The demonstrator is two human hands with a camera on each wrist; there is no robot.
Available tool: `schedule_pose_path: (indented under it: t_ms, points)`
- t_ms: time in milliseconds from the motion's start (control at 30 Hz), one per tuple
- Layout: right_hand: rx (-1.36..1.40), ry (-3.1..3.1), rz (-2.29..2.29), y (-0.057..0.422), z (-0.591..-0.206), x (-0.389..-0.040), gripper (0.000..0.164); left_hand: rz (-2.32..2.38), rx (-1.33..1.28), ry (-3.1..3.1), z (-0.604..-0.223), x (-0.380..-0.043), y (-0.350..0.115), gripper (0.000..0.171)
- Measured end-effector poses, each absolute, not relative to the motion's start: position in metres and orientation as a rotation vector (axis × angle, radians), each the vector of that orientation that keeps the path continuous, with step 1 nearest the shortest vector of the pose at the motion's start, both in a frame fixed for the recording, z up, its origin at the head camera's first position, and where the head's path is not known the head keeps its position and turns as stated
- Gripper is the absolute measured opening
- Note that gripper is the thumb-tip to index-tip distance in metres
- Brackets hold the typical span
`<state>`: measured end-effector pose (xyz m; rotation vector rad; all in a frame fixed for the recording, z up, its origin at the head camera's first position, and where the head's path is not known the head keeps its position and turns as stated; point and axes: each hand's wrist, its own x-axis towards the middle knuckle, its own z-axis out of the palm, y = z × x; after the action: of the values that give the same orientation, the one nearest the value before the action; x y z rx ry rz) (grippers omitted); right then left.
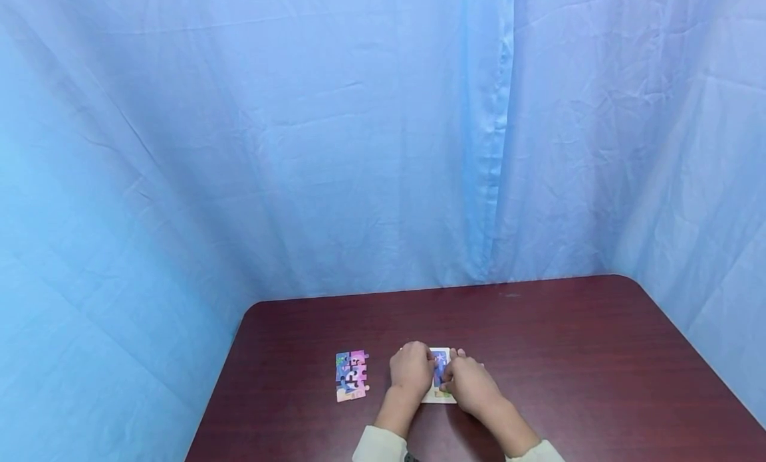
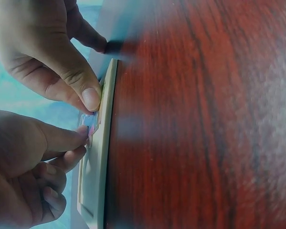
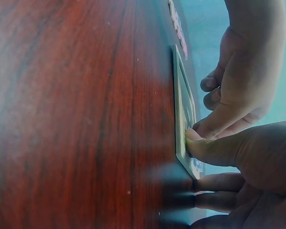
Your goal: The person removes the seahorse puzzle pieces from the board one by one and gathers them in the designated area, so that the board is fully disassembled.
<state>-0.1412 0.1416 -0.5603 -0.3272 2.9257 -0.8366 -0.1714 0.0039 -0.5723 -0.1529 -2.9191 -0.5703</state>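
Observation:
A small jigsaw puzzle tray point(image 1: 440, 401) with a pale frame lies flat on the table between both hands, with purple and blue puzzle pieces point(image 1: 440, 363) in its right part. From the left, my left hand point(image 1: 411, 369) reaches over it and pinches the edge of a puzzle piece point(image 2: 91, 128) between thumb and index finger. My right hand point(image 1: 473, 385) comes from the right, thumb and index finger pinching at the same piece, its other fingers spread beyond the tray's right edge. In the left wrist view the two hands' fingertips nearly meet over the tray. Fingers hide much of the picture.
A block of pink and blue puzzle pieces point(image 1: 352, 375) lies to the left of the tray, several of them fitted close together. The dark red wooden table point(image 1: 568, 355) extends around them. Light blue curtains point(image 1: 371, 149) hang behind the table and at both sides.

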Motion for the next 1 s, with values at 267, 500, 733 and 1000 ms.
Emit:
schedule_pose_path:
  t_ms: [267, 500, 733, 1000]
  points:
    - [-0.33, 2.93, -0.843, 0.143, -0.56, -0.141, 0.028, -0.672, -0.156, -2.89, -0.572, -0.171, 0.001, 0.018]
    - [-0.342, 2.926, -0.85, 0.142, -0.559, -0.14, 0.03, -0.762, -0.119, -2.885, -0.571, -0.169, -0.002, 0.014]
    - [-0.339, 2.939, -0.83, 0.142, -0.561, -0.14, 0.03, -0.881, -0.069, -2.884, -0.57, -0.168, -0.007, 0.015]
    - [-0.345, 2.947, -0.828, 0.143, -0.561, -0.141, 0.026, -0.977, -0.055, -2.892, -0.564, -0.164, -0.015, 0.016]
